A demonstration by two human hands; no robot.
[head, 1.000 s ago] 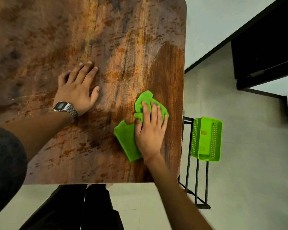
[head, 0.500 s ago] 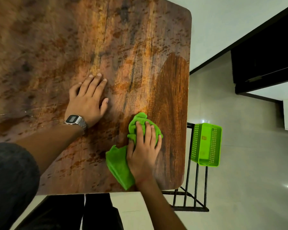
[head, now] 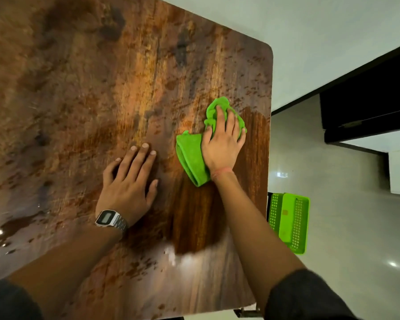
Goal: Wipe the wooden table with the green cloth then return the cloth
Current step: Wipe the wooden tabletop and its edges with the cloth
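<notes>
Head view: your right hand lies flat on the green cloth, fingers straight and slightly spread, pressing it onto the wooden table. No curl round the fabric, just palm and fingers on top.

Cloth position relative to that hand: bunched part sits under and just past your fingertips on the far side; the flatter folded part sticks out from under the palm on the thumb side and runs back toward your wrist. Most of the middle is hidden by the hand. Cloth is near the table's right edge, roughly midway along it, not overhanging.

Your left hand is flat on the bare wood just beside the cloth, fingers straight, holding nothing. Not touching the cloth. Wristwatch on that wrist.

A darker streak on the wood runs from the cloth back toward you, along your right forearm. Wet-looking glare patches at the near left of the table.

Green perforated basket sits off the table's right edge, lower down, well apart from the cloth.
</notes>
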